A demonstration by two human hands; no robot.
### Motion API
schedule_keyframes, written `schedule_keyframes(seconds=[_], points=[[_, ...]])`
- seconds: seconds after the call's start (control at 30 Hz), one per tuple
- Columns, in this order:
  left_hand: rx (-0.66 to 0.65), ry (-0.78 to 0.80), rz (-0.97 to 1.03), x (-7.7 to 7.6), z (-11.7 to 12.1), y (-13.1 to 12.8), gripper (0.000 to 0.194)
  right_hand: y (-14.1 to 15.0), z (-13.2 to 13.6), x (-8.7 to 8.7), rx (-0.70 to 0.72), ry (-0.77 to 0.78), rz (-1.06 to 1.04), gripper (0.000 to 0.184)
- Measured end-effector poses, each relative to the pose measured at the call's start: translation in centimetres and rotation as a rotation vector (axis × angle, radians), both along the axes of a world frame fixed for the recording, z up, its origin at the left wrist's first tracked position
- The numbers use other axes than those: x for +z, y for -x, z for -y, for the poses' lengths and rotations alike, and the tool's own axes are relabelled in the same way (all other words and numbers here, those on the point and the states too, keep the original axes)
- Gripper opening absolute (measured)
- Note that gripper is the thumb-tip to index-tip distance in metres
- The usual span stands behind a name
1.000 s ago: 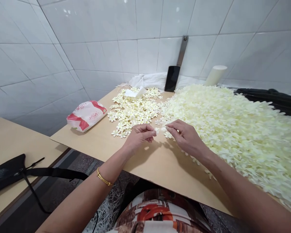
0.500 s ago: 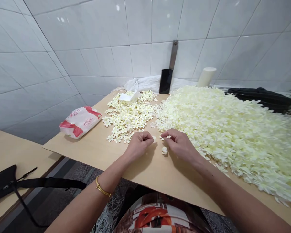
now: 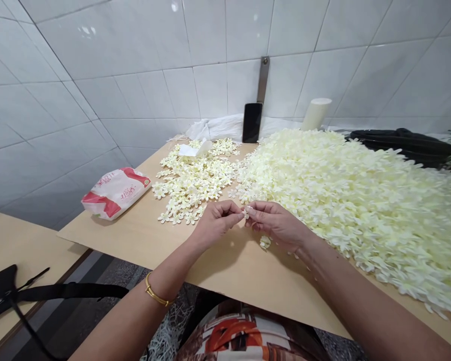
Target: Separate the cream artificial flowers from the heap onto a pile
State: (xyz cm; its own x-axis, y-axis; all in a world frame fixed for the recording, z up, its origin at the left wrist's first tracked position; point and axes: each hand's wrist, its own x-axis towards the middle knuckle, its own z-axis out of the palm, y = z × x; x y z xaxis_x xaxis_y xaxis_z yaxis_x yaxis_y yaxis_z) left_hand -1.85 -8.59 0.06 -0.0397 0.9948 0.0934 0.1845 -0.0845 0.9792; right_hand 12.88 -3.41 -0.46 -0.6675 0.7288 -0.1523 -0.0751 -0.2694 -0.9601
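Left hand (image 3: 217,220) and right hand (image 3: 276,224) fingertips pinched together on one small flower (image 3: 245,214), big flower heap (image 3: 346,200) beside, tissue pack (image 3: 115,192) sat closed, contents unseen

1. Tiled wall (image 3: 135,90): glossy white ceramic.
2. Board (image 3: 225,271): smooth, matt, wood-like.
3. Flower pile (image 3: 353,200): soft, matt cream petals.
4. Tissue pack (image 3: 115,192): shiny plastic wrap.
5. Bangle (image 3: 155,297): polished golden metal.

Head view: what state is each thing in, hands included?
Left hand: pinched on small flower piece.
Right hand: pinching the same piece.
Big flower heap: loose, piled.
Smaller flower patch: spread flat.
Phone: upright, screen dark.
Tissue pack: lying flat.
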Motion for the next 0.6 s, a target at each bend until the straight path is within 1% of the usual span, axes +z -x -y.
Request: schedule_keyframes(seconds=[0.1, 0.2, 0.27, 0.33, 0.43, 0.5, 0.6], points=[[0.015, 0.029, -0.007, 0.2, -0.1, -0.3, 0.015, -0.2, 0.0, -0.1, -0.112, -0.006, 0.000, 0.033], [0.019, 0.041, 0.046, 0.1, -0.4, -0.6, 0.016, -0.2, -0.1, 0.0, -0.153, -0.019, -0.034, 0.033], [0.041, 0.059, 0.128, 0.0, -0.6, -0.7, 0.018, -0.3, -0.2, 0.0, -0.154, -0.054, -0.051, 0.032], [0.063, 0.107, 0.263, -0.3, -0.8, -1.0, 0.019, -0.4, -0.3, 0.1, -0.153, -0.132, -0.040, 0.031], [0.057, 0.157, 0.439, -0.5, -1.0, -1.6, 0.022, -0.6, -0.3, 0.0, -0.146, -0.240, -0.005, 0.030], [0.085, 0.108, 0.465, -0.5, -1.0, -2.1, 0.020, -0.6, -0.3, 0.0, -0.130, -0.237, -0.004, 0.030], [0.141, 0.038, 0.506, -0.2, -0.9, -2.6, 0.018, -0.7, -0.1, 0.1, -0.135, -0.175, -0.028, 0.030]])
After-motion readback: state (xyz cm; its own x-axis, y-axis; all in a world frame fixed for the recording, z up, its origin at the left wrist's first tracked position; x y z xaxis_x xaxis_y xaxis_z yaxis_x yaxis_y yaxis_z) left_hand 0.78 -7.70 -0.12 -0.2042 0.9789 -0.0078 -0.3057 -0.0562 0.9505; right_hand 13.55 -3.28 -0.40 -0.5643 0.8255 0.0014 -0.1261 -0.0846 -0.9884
